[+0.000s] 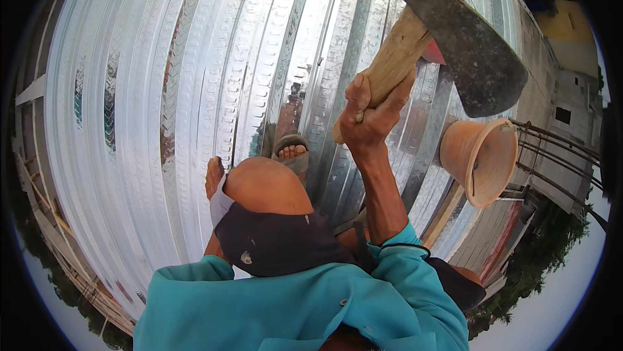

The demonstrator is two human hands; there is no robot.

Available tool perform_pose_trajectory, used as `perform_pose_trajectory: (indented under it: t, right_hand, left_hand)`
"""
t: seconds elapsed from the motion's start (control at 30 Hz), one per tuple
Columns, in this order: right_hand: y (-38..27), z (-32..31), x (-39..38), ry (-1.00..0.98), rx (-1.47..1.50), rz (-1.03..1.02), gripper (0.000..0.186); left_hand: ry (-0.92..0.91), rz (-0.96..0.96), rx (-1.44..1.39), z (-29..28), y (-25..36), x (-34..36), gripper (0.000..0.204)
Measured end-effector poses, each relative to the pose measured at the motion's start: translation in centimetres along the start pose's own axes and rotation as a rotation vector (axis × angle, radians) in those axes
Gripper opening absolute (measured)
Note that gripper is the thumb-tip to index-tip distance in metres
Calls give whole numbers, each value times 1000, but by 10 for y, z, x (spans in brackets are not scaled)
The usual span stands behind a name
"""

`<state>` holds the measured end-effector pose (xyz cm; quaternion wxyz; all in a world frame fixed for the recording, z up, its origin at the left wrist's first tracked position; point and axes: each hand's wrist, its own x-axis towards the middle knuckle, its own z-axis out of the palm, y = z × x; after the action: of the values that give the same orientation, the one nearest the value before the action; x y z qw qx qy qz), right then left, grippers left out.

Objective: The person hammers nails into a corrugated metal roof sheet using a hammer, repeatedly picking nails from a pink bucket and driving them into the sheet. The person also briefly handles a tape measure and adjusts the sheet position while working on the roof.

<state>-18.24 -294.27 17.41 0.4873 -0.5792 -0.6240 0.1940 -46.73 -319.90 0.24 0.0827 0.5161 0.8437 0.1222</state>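
My right hand (373, 114) is wrapped round the wooden handle of a hatchet (467, 46), raised above the metal sheeting. Its dark, worn steel head has a blunt end at the upper left and a broad blade flaring toward the lower right. My left hand (213, 179) is low beside my bent knee, close to the ribbed metal sheets (214, 91). The knee and shorts cover most of it, so its grip does not show. My sandaled foot (292, 150) stands on the sheets.
An orange bucket (464, 153) lies tipped at the right, its mouth facing right. Several dark rebar rods (558, 133) stick out beyond it. A wooden strip (444, 215) runs below the bucket. Something red (433, 52) shows behind the hatchet. Walls and trees stand past the roof's right edge.
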Motion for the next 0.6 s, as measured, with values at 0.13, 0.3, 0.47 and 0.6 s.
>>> perform_pose_trajectory:
  t: [0.13, 0.3, 0.47, 0.6]
  right_hand:
    - [70, 22, -58, -644, -421, 506, 68]
    - [5, 24, -17, -512, -262, 488, 69]
    - [-11, 16, 10, 193, -41, -93, 71]
    - [70, 27, -63, -663, -548, 520, 66]
  left_hand:
    - [-46, 14, -42, 2, -7, 4, 63]
    - [23, 47, 27, -14, -10, -5, 68]
    - [20, 25, -13, -27, 12, 2, 59]
    - [67, 130, -17, -3, -4, -4, 49]
